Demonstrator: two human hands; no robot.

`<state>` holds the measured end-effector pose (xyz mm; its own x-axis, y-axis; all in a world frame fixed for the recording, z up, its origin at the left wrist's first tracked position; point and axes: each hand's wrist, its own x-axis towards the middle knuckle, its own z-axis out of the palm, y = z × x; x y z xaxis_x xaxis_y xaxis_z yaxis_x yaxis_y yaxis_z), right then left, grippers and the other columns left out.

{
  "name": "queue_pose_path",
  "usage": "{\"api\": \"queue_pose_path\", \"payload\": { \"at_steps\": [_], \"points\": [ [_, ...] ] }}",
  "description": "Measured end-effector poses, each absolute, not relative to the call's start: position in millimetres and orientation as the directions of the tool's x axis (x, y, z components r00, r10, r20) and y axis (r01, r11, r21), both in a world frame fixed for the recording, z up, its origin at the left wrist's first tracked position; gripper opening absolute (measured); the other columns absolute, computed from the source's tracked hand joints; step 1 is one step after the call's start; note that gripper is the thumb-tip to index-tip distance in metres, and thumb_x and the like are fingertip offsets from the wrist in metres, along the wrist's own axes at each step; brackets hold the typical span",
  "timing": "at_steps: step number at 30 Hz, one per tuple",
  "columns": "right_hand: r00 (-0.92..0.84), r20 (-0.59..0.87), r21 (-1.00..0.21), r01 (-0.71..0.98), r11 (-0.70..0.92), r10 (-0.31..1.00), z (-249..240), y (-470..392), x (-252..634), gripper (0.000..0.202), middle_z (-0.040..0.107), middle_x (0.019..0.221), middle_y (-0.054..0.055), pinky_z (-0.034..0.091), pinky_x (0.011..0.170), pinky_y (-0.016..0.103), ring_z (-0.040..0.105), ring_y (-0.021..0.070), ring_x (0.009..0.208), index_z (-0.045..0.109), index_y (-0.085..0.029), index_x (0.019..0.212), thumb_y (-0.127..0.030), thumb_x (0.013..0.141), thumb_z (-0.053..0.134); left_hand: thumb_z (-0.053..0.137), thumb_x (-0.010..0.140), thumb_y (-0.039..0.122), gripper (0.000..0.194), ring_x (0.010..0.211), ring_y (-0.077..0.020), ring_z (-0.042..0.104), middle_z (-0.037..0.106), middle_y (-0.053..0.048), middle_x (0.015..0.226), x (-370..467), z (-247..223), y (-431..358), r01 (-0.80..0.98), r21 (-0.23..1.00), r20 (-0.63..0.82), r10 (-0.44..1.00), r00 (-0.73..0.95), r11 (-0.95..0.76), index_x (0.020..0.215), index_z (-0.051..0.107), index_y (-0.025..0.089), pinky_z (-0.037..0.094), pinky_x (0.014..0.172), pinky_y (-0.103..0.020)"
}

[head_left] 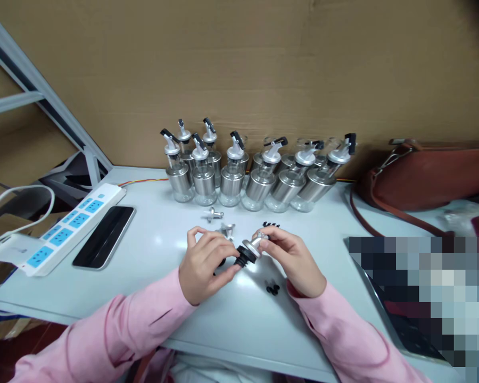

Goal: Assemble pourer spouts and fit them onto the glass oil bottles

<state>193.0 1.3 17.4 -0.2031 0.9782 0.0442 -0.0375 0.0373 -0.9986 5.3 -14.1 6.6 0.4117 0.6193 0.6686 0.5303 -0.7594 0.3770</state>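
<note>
In the middle of the table I hold a bottle pourer (252, 250) with a silver top and a black ribbed stopper. My left hand (207, 264) pinches the black stopper end between thumb and fingers. The fingers of my right hand (297, 260) close on the silver spout end. Behind my hands lies a silver spout piece (213, 214), and a second silver piece (227, 230) is partly covered by my left fingers. Small black parts (273, 288) rest beside my right wrist, and more small black pieces (271, 224) lie just behind my right hand.
Several glass bottles with steel sleeves (231, 183) line the back, the front ones fitted with pourers. A power strip (74, 226) and a phone (104, 236) lie left. On the right are a brown bag (431, 178) and a dark flat device (403, 314), partly pixelated.
</note>
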Motion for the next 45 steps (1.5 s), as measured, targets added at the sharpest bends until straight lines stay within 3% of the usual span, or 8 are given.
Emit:
{"api": "queue_pose_path", "payload": {
  "at_steps": [10, 15, 18, 21, 26, 36, 45],
  "points": [
    [-0.257, -0.083, -0.996, -0.019, -0.091, 0.963, 15.1, 0.4, 192.3, 0.025, 0.059, 0.057, -0.003, 0.046, 0.049, 0.026, 0.057, 0.012, 0.043, 0.059, -0.017, 0.075, -0.041, 0.07, 0.066, 0.04, 0.092, 0.033, 0.033, 0.101, -0.0206, 0.055, 0.064, -0.009, 0.107, 5.5, 0.0, -12.2, 0.509, 0.356, 0.591, 0.611, 0.527, -0.784, 0.121, 0.042, 0.018, 0.022, 0.095, -0.041],
    [-0.209, 0.102, -0.992, 0.051, 0.115, 0.973, 16.6, -4.8, 193.2, 0.028, 0.059, 0.068, -0.002, 0.049, 0.054, 0.026, 0.058, 0.0107, 0.048, 0.053, -0.02, 0.1, -0.025, 0.074, 0.061, 0.039, 0.091, 0.032, 0.035, 0.099, -0.0221, 0.055, 0.062, -0.01, 0.106, 6.2, 1.4, -13.0, 0.563, 0.344, 0.571, 0.643, 0.51, -0.752, 0.122, 0.041, 0.017, 0.024, 0.093, -0.04],
    [-0.307, 0.275, -0.921, 0.188, 0.341, 0.911, 18.3, -8.5, 191.9, 0.031, 0.063, 0.08, 0.002, 0.051, 0.062, 0.029, 0.061, 0.0124, 0.058, 0.054, -0.021, 0.101, -0.015, 0.071, 0.06, 0.036, 0.092, 0.034, 0.037, 0.097, -0.0228, 0.053, 0.059, -0.012, 0.106, 5.6, 2.0, -11.7, 0.581, 0.338, 0.559, 0.654, 0.509, -0.741, 0.122, 0.04, 0.014, 0.026, 0.088, -0.038],
    [-0.36, 0.348, -0.842, 0.286, 0.458, 0.865, 17.9, -10.4, 188.9, 0.035, 0.065, 0.082, 0.003, 0.051, 0.06, 0.029, 0.062, 0.0143, 0.062, 0.054, -0.021, 0.1, -0.014, 0.067, 0.062, 0.036, 0.091, 0.035, 0.037, 0.095, -0.0227, 0.052, 0.059, -0.012, 0.104, 5.0, 1.8, -10.7, 0.584, 0.342, 0.551, 0.66, 0.51, -0.737, 0.121, 0.039, 0.014, 0.027, 0.086, -0.037],
    [-0.366, 0.405, -0.777, 0.346, 0.527, 0.838, 14.9, -10.7, 186.0, 0.037, 0.065, 0.085, 0.004, 0.05, 0.056, 0.027, 0.059, 0.014, 0.064, 0.053, -0.021, 0.103, -0.015, 0.068, 0.062, 0.042, 0.087, 0.032, 0.033, 0.095, -0.0225, 0.052, 0.059, -0.01, 0.102, 5.7, 1.6, -10.9, 0.584, 0.388, 0.526, 0.692, 0.495, -0.713, 0.116, 0.041, 0.015, 0.028, 0.086, -0.037],
    [-0.391, 0.444, -0.695, 0.417, 0.585, 0.806, 12.7, -9.8, 186.4, 0.034, 0.051, 0.066, -0.003, 0.046, 0.053, 0.025, 0.051, 0.0115, 0.052, 0.05, -0.021, 0.099, -0.014, 0.066, 0.057, 0.047, 0.083, 0.029, 0.032, 0.094, -0.0222, 0.054, 0.061, -0.008, 0.1, 7.2, 2.7, -13.0, 0.583, 0.415, 0.502, 0.71, 0.494, -0.698, 0.112, 0.043, 0.015, 0.028, 0.085, -0.037],
    [-0.406, 0.455, -0.66, 0.445, 0.606, 0.793, 10.2, -11.4, 187.2, 0.031, 0.056, 0.07, -0.002, 0.044, 0.05, 0.024, 0.047, 0.009, 0.045, 0.048, -0.021, 0.095, -0.013, 0.065, 0.055, 0.047, 0.083, 0.027, 0.028, 0.093, -0.0217, 0.053, 0.061, -0.008, 0.099, 9.2, 4.6, -14.7, 0.569, 0.45, 0.481, 0.724, 0.495, -0.688, 0.108, 0.045, 0.015, 0.029, 0.083, -0.037]
  ]
}}
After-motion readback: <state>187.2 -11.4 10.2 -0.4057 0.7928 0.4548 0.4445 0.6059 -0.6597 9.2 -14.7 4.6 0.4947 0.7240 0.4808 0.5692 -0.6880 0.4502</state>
